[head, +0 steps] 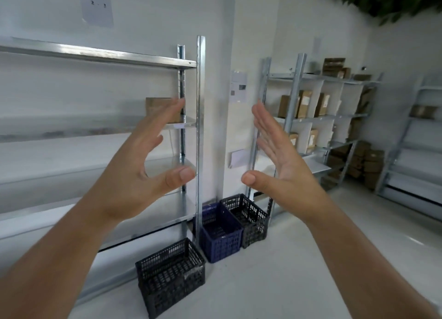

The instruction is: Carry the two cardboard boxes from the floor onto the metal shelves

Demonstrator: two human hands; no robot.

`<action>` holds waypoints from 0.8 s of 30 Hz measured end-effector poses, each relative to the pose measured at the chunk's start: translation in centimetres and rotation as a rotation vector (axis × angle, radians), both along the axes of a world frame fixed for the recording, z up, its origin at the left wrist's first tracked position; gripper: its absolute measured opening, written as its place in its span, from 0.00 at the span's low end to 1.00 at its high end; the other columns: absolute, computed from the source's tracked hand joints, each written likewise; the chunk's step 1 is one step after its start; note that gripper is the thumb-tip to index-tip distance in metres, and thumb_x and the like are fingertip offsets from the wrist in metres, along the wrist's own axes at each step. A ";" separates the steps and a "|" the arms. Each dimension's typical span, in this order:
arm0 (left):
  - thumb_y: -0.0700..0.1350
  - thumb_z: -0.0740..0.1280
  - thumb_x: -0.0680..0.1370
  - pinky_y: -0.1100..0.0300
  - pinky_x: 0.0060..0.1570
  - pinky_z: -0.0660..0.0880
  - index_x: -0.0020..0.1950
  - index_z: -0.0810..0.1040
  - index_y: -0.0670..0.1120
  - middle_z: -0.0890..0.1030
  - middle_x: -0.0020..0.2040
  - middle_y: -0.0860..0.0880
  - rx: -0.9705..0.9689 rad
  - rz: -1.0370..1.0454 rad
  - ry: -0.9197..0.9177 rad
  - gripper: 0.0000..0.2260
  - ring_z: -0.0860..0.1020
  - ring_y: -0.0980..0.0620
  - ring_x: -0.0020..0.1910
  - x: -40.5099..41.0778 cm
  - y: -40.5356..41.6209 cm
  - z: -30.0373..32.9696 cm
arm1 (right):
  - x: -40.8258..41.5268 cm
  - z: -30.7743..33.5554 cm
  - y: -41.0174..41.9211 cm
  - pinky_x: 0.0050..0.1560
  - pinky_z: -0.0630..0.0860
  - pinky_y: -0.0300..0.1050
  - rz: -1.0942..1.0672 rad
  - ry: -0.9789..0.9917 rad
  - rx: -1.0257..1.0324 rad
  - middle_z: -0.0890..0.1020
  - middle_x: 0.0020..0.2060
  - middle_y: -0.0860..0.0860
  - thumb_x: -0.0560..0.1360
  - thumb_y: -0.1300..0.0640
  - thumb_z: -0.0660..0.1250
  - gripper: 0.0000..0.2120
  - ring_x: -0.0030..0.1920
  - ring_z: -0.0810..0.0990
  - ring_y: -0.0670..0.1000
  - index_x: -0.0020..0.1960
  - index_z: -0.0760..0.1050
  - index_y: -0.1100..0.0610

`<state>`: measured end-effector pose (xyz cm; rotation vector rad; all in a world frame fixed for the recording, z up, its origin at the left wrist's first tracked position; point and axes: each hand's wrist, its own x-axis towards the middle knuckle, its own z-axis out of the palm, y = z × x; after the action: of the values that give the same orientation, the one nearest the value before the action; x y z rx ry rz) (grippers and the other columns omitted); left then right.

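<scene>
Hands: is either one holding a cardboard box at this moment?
No. The left hand and the right hand are raised with fingers spread and nothing in them; one cardboard box sits on the metal shelf.

Both hands are raised with fingers spread and palms facing, the left hand (146, 161) and right hand (279, 156) apart with free air between them. Ahead, the near metal shelves (95, 55) offer wide bare boards; only a cardboard box (157, 108) occupies the right end of one. The front upright post (200, 127) bars that end. Three crates (220, 232) crowd the floor at its foot
</scene>
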<state>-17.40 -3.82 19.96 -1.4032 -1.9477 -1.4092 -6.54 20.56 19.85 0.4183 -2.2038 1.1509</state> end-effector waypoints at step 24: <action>0.76 0.67 0.71 0.43 0.80 0.62 0.82 0.60 0.65 0.63 0.85 0.61 -0.164 -0.478 -0.119 0.42 0.61 0.59 0.84 15.0 21.5 -9.0 | 24.5 -10.8 15.0 0.83 0.59 0.62 -0.433 -0.083 -0.043 0.54 0.85 0.39 0.70 0.26 0.69 0.46 0.84 0.54 0.41 0.80 0.48 0.31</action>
<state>-2.35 17.69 10.92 -2.0039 -1.9154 -1.5877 17.99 35.52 9.07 -0.1256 -2.1893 0.9865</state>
